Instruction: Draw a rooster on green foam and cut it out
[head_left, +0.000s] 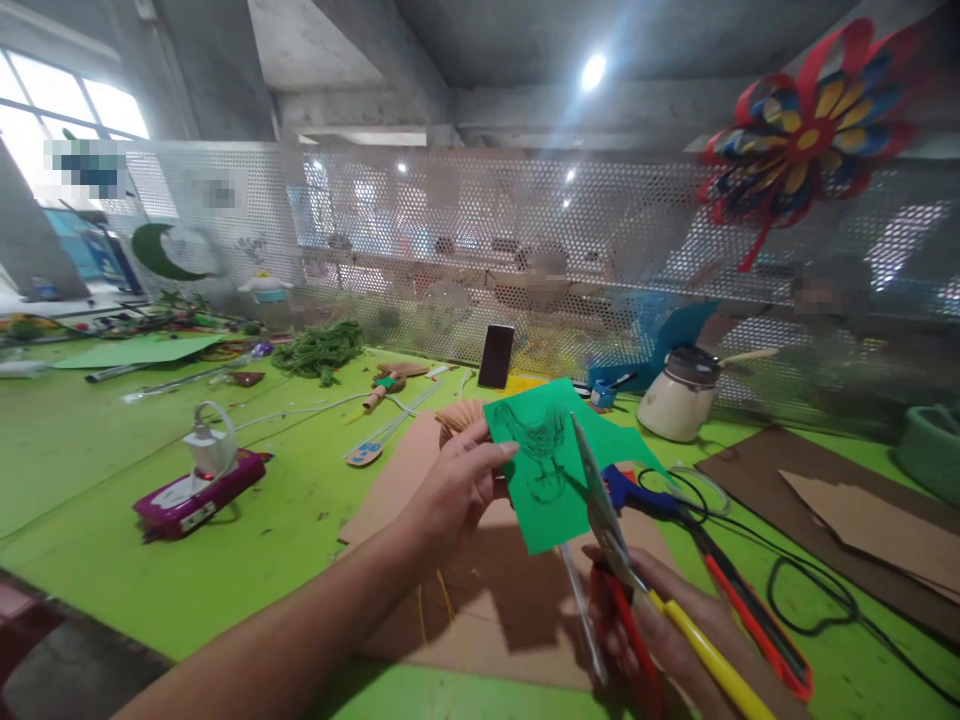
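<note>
In my left hand (pixel 465 475) is a small green paper sheet (pixel 544 500), pinched at its left edge and bearing a dark sketch on its face. My right hand (pixel 660 620) grips scissors (pixel 604 500) with a red handle. Their blades point up along the sheet's right edge; whether they touch it, I cannot tell. A yellow stick-like piece (pixel 712 650) lies along the right hand; whether it belongs to the scissors is unclear. Behind the left fingers is a pleated tan paper piece (pixel 455 415). Brown cardboard (pixel 480 620) lies under both hands.
A blue glue gun (pixel 645 495) and an orange-red tool (pixel 757 625) lie right, among black cable. Leftward sits a purple power strip (pixel 199 495) with a white plug. Behind stand a phone (pixel 497 357) and a cream pot (pixel 677 400). A red paper flower (pixel 806 140) hangs upper right.
</note>
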